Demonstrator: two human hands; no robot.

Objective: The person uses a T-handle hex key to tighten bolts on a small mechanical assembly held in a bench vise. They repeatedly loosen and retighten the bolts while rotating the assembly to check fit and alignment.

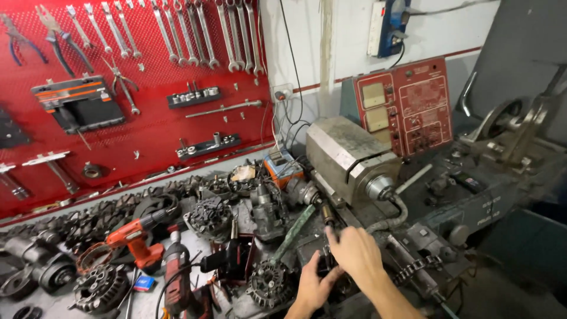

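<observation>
Your left hand [313, 283]: low at the bench's [150, 295] front edge, your grip curled round a small dark metal part [326, 264]; fingers closed on it.
Your right hand [356, 251]: laid over the same dark part from above, fingers bent down onto it; whether that grip is clamped or only resting, you cannot tell.
The dark part: between your 2 hands, just in front of the grey machine [348, 156], mostly hidden by them.
Beside your hands: a green-grey bar [293, 231] leans on a slant to the left, and a ribbed black alternator housing [269, 285] sits just beside your left wrist.
Bench clutter: a red cordless drill [137, 239] lies to the left among more dark housings, with a red-handled tool [177, 277] nearer you.
Wall: a red pegboard [147, 112] carries a row of spanners [195, 29] and pliers [59, 35].
Background: a red control panel [407, 106] stands behind the grey machine.
</observation>
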